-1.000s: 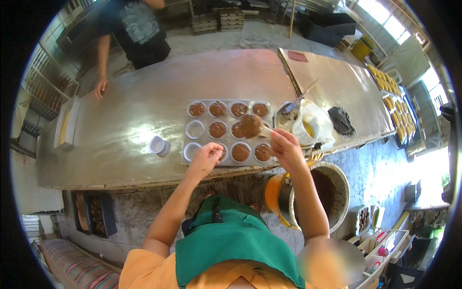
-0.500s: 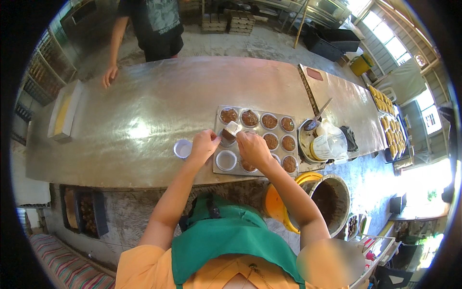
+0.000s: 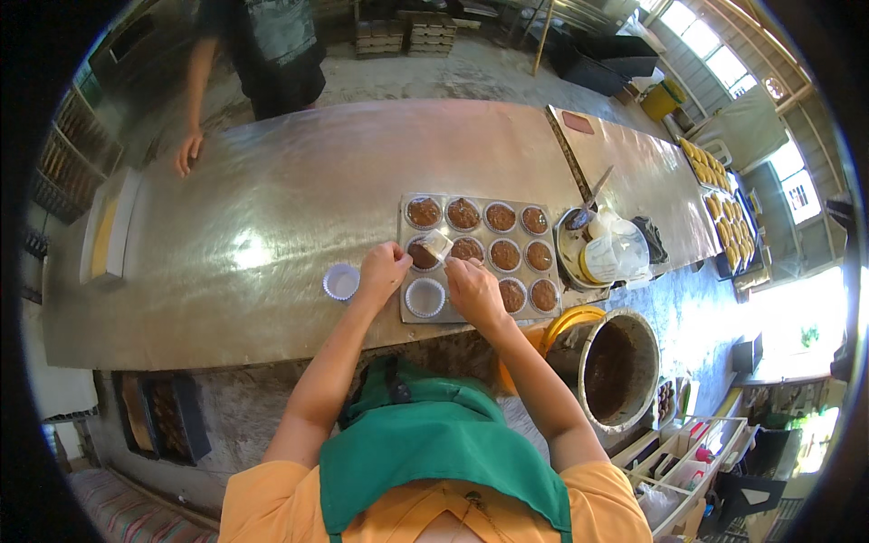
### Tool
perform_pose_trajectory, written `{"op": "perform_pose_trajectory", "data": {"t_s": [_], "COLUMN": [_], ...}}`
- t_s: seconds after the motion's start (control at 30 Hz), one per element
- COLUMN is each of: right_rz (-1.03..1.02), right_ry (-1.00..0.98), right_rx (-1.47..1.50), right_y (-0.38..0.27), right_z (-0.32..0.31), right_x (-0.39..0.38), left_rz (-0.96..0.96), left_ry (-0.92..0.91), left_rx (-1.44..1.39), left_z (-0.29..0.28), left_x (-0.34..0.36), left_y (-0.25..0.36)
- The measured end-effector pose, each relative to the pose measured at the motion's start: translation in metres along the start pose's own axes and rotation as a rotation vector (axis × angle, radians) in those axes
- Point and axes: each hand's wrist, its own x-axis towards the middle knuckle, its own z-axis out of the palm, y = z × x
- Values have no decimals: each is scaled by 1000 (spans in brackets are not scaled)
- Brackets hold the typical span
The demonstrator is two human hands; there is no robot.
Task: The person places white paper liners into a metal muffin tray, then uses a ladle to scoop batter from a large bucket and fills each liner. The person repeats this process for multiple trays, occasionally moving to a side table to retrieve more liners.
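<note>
A muffin tin [image 3: 389, 312] on the metal table holds white paper liners, most filled with brown batter. My right hand [image 3: 474, 291] grips a small pale scraper [image 3: 438, 244], smeared with batter, tilted over the leftmost cup of the middle row. At that cup's left edge, my left hand [image 3: 384, 273] is closed, thumb and finger pinched at the paper liner's rim. Brown batter [image 3: 422, 253] lies in this cup. An empty paper liner [image 3: 424, 297] sits in the near left cup. Another paper liner [image 3: 341, 282] stands on the table left of the tin.
Right of the tin are a round pan [image 3: 570, 249] with a spatula and a clear plastic tub [image 3: 626, 258]. A batter-coated bucket [image 3: 618, 371] stands below the table edge. Trays of baked goods [image 3: 729, 231] lie far right. Across the table, a person's hand [image 3: 188, 152] rests near a long box [image 3: 110, 226].
The scraper has turned, showing more of its pale face, and the batter that hung on it is now in the cup. Both hands stay close to that cup. The view has shifted slightly.
</note>
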Motion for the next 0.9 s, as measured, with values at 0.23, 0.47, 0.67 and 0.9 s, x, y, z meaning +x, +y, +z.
{"op": "perform_pose_trajectory", "data": {"t_s": [0.23, 0.47, 0.67, 0.9], "right_rz": [328, 990, 1057, 724], "right_ry": [232, 199, 67, 377], "right_rx": [403, 1741, 2237, 2262], "right_y": [9, 23, 29, 96], "right_z": [3, -8, -22, -144], "right_x": [-8, -4, 0, -102], "left_rz": [-24, -59, -23, 188], "left_ry": [13, 82, 161, 38], "left_rx": [-31, -31, 14, -57], "left_z": [-8, -20, -29, 26], "left_x": [-7, -16, -26, -41], "left_y": [7, 14, 38, 118]}}
